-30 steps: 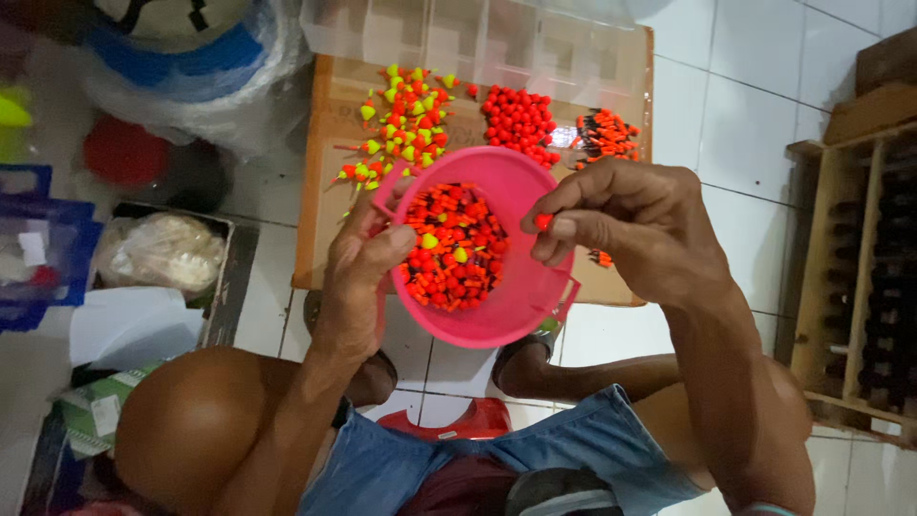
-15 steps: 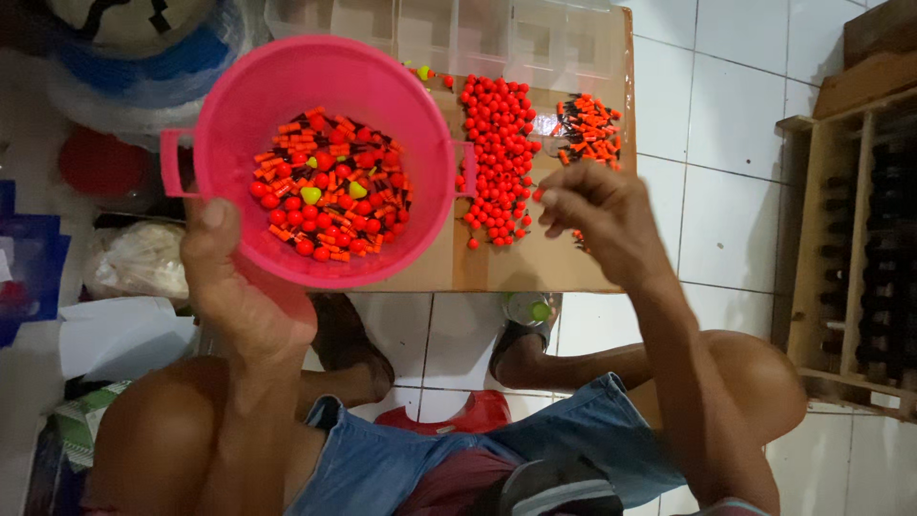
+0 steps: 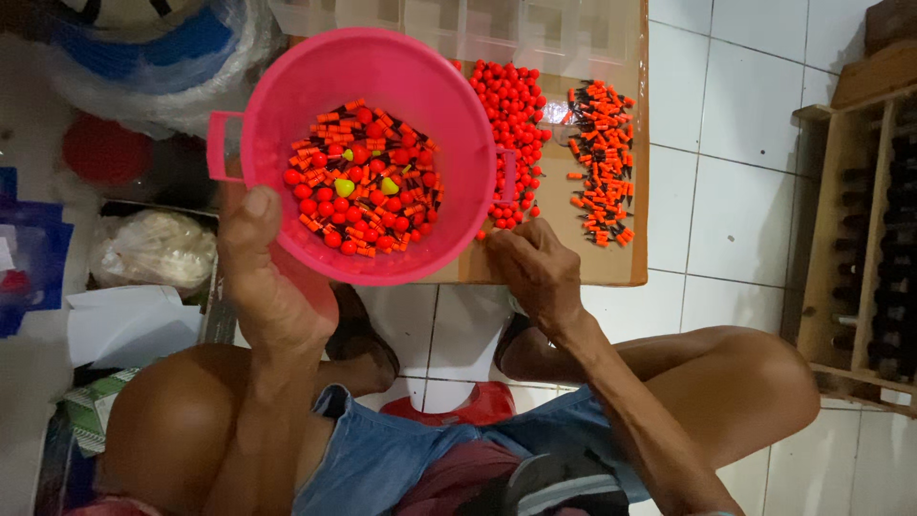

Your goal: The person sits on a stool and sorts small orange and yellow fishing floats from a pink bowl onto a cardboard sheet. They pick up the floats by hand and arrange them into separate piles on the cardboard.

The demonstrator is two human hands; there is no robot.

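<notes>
Head view, looking down: left hand [image 3: 272, 277] clasping rim of round pink plastic bowl [image 3: 368, 153], thumb inside, raised above brown cardboard sheet [image 3: 611, 263]. Bowl part-filled with small red-orange beads [image 3: 361, 191] — likely light, stiff, prone to roll; best held at rim or side handle. Right hand [image 3: 537, 272] resting loosely curled on cardboard edge, holding nothing visible — beside red bead pile [image 3: 511, 124].

Our left hand [image 3: 267, 287] holds the pink plastic bucket [image 3: 368, 67] up over the left part of the brown cardboard sheet [image 3: 626, 258]. In it lie small orange-red beads [image 3: 363, 186]. To its right on the sheet lie round red beads [image 3: 511, 124], then orange stick-shaped pieces [image 3: 602, 162] farther right. Our right hand [image 3: 535, 272] rests at the sheet's near edge.
</notes>
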